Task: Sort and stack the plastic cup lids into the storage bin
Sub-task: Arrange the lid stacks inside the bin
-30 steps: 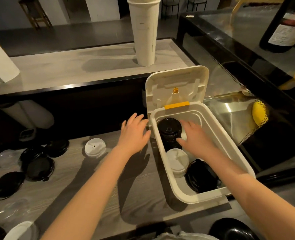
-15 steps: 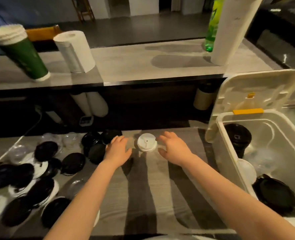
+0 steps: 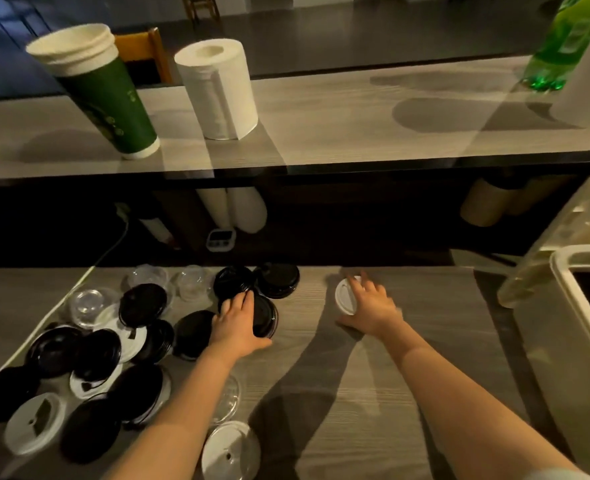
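We've got a green cup stack (image 3: 104,95) next to a paper towel roll (image 3: 219,90) on the upper counter (image 3: 355,133), w/ a green bottle (image 3: 560,50) (far right).

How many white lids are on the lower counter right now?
5 white lids: one under the right hand, one near edge centre, one near left, two partly under black lids in the pile. More may be buried.

Both hands (image 3: 238,318) (image 3: 373,306) outstretched (palms down)
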`<state>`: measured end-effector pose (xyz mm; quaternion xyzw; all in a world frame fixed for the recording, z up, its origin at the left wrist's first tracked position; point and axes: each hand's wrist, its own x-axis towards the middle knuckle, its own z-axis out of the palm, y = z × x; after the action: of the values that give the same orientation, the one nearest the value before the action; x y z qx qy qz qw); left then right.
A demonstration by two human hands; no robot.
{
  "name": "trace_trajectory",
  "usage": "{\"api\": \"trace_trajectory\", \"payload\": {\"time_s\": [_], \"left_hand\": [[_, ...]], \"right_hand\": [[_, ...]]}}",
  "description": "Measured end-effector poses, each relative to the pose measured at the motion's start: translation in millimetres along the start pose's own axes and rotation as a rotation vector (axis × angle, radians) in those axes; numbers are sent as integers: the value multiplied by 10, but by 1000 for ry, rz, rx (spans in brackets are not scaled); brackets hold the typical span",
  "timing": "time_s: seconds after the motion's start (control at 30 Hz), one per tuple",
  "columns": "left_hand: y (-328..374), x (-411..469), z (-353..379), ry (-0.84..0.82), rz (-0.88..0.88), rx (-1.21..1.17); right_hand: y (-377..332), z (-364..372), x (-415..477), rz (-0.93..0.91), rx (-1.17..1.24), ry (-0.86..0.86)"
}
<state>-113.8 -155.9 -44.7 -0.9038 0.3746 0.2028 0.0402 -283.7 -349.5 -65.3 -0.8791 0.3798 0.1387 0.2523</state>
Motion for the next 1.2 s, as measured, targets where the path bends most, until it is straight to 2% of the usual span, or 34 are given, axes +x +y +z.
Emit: {"api": "trace_trajectory", "payload": {"time_s": [0.23,0.33,0.53,0.73,1.03,1.2], "left_hand": [[-82,79,74,36,15,-19],[-57,26,57,79,3,-50],[209,-199,-126,184,31,-259],[809,-378,-439,149,62,-372],[2012,-693,-617,283,274,-497],[2600,-879,-600,304,379,-502]], "right_hand": [[55,9,89,17,-4,110],[73,7,41,0,75,125],[21,-202,-269,-182,299,297],[254,-644,-765,-277,390,442],[1015,-1182,-1539,-267,472,635],[1541,-1350,-1851,-199,576,658]]}}
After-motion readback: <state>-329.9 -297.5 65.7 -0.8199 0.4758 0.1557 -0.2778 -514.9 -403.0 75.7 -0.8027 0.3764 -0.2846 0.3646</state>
